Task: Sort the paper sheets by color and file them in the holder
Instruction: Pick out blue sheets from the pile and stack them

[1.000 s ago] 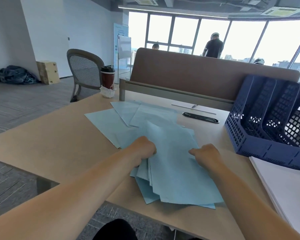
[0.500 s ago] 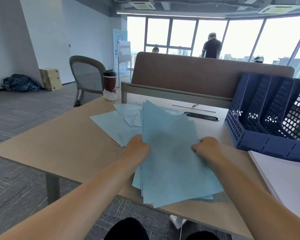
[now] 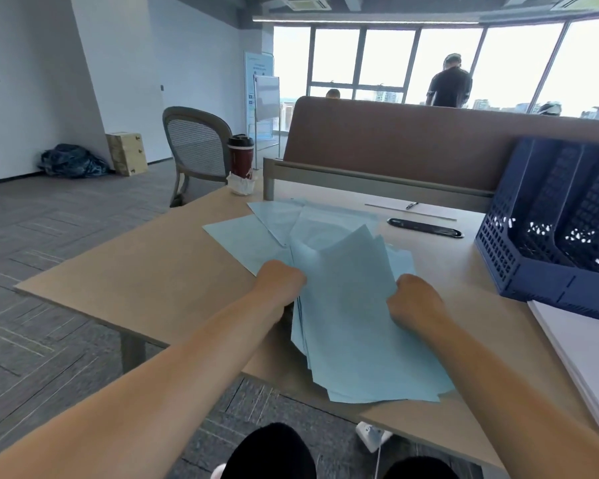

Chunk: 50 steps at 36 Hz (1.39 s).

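**A:** What are the hands doing?

**B:** Both are curled round one stack of blue sheets (image 3: 353, 326). The left hand (image 3: 281, 283) grips its left edge and the right hand (image 3: 414, 302) its right edge, knuckles up, with the paper between them. The sheets are fanned unevenly. Their far end lifts off the table, and their near end hangs past the front edge, toward the person.

**A:** Any other paper?

**B:** Just beyond the left hand, a few loose blue sheets (image 3: 242, 243) lie flat and overlapping. To the right of the right hand, white paper (image 3: 585, 344) is piled at the table's edge. Beyond that pile stands the navy mesh holder (image 3: 533, 271), with upright slots.

**A:** And the surface?

**B:** A matte tan table (image 3: 135, 271). Beyond the right hand a black oval cable slot (image 3: 424, 227) is set into it, with a pen (image 3: 411, 204) farther back. Well beyond the left hand, at the far corner, stands a dark red cup (image 3: 241, 159) with a black lid, and a crumpled white tissue (image 3: 241, 184) lies at its foot.

**A:** The room?

**B:** An open office. A brown partition (image 3: 395, 140) closes the table's far side. Left of the left hand, grey striped carpet (image 3: 49, 254) runs to a white wall (image 3: 32, 63), where a wooden box (image 3: 127, 152) and a dark bag (image 3: 71, 162) sit. A grey mesh-backed chair (image 3: 196, 146) stands behind the cup. Tall bright windows (image 3: 388, 60) fill the back, and a person in dark clothes (image 3: 449, 83) stands before them.
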Each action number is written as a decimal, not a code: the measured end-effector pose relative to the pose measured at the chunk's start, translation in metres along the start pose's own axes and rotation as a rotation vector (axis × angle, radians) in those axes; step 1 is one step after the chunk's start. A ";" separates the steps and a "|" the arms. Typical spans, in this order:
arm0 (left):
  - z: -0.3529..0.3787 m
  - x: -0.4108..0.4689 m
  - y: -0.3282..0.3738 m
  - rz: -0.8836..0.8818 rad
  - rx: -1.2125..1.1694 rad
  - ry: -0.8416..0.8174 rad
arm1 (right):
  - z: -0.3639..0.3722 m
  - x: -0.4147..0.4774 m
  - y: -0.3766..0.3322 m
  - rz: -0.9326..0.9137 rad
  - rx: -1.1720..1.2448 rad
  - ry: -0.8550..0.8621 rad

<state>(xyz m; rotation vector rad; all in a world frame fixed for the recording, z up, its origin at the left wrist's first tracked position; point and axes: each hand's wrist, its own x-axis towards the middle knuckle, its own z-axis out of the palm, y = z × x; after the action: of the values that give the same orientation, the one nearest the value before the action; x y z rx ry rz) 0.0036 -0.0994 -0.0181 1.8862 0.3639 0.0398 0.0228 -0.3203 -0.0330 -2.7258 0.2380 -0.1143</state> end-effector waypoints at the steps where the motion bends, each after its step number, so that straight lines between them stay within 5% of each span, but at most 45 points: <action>1: -0.001 0.002 0.001 0.012 0.047 -0.010 | 0.000 -0.001 0.000 -0.006 -0.008 0.000; 15: -0.002 -0.003 0.008 0.144 0.178 -0.064 | -0.015 -0.001 0.004 0.012 0.061 0.034; 31: 0.001 0.007 0.005 -0.101 -0.307 0.019 | -0.007 0.008 0.011 0.114 0.073 0.069; 38: 0.007 0.009 0.003 -0.031 -0.036 -0.138 | -0.001 0.007 0.006 0.085 0.050 0.073; 50: -0.011 -0.006 0.001 0.124 -0.122 -0.125 | -0.019 -0.004 0.030 0.139 0.485 0.100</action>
<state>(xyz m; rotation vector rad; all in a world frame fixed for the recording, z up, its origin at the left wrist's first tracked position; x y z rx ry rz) -0.0043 -0.0912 -0.0123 1.7782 0.1550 0.0267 0.0120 -0.3538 -0.0280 -2.2173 0.3737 -0.2364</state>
